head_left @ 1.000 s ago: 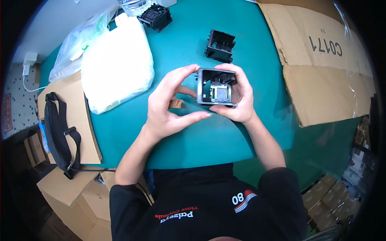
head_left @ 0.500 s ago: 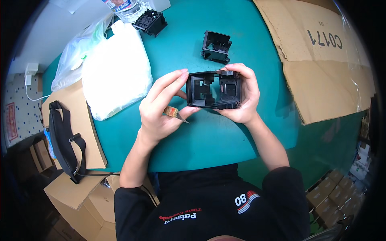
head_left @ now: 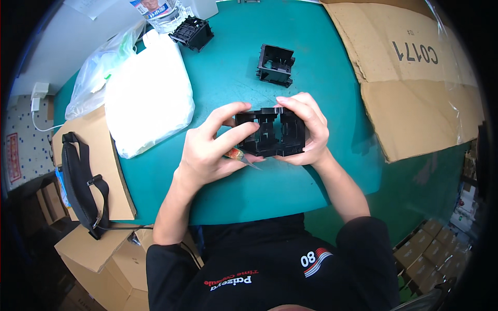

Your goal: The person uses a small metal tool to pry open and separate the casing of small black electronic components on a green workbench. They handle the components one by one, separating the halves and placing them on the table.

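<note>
A line of large dark letters and digits, with a smaller mark above it, stood upside down on the brown cardboard at the right. The black shirt bore white and red lettering and a white number beside stripes, while small print covered the blue-and-white label on a clear bottle.
</note>
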`<act>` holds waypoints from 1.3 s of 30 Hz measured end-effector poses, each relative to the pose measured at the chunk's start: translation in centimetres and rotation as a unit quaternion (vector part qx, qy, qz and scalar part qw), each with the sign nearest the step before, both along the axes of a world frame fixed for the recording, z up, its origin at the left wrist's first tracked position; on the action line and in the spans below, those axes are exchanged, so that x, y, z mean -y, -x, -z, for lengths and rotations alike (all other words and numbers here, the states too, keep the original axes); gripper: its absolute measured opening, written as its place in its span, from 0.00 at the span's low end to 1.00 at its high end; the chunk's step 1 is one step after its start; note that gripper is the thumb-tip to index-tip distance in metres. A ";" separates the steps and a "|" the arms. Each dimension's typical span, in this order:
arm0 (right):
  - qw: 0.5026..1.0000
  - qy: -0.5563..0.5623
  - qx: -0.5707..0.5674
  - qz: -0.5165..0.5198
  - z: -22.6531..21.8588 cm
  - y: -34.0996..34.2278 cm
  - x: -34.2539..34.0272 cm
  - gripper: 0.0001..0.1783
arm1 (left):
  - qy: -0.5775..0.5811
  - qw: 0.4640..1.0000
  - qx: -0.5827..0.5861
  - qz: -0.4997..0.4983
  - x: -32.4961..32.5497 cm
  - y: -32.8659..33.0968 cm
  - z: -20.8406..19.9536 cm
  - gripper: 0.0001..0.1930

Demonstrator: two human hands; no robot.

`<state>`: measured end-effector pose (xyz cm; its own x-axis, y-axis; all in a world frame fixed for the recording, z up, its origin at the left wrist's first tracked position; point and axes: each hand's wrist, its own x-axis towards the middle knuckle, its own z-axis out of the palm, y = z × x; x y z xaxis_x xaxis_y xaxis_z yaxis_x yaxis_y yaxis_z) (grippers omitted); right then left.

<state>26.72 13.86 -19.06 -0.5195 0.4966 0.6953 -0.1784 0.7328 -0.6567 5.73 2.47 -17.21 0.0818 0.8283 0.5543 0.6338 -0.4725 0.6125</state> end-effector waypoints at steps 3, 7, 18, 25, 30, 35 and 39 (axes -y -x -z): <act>0.999 -0.032 0.001 0.004 0.0 0.1 0.0 0.44 | 0.003 0.999 -0.034 0.000 0.0 0.1 -0.2 0.25; 0.999 -0.050 -0.004 0.005 -0.1 0.2 0.1 0.43 | 0.018 0.999 -0.050 0.012 0.2 0.4 -0.3 0.25; 0.997 -0.073 -0.008 0.010 -0.1 0.5 0.3 0.40 | 0.029 0.998 -0.051 0.034 0.3 0.4 -0.4 0.20; 0.997 -0.073 -0.011 0.010 -0.3 0.5 0.3 0.39 | 0.039 0.998 -0.031 0.033 0.2 0.3 -0.7 0.20; 0.996 -0.084 -0.008 0.001 -0.4 0.4 0.3 0.38 | 0.057 0.993 -0.081 0.065 0.4 0.9 -0.4 0.22; 0.996 -0.085 -0.007 0.000 -0.4 0.4 0.3 0.38 | 0.059 0.992 -0.098 0.053 0.4 0.8 -0.6 0.22; 0.996 -0.085 -0.003 0.003 -0.4 0.3 0.4 0.38 | 0.044 0.995 -0.079 0.041 0.3 0.4 -0.7 0.22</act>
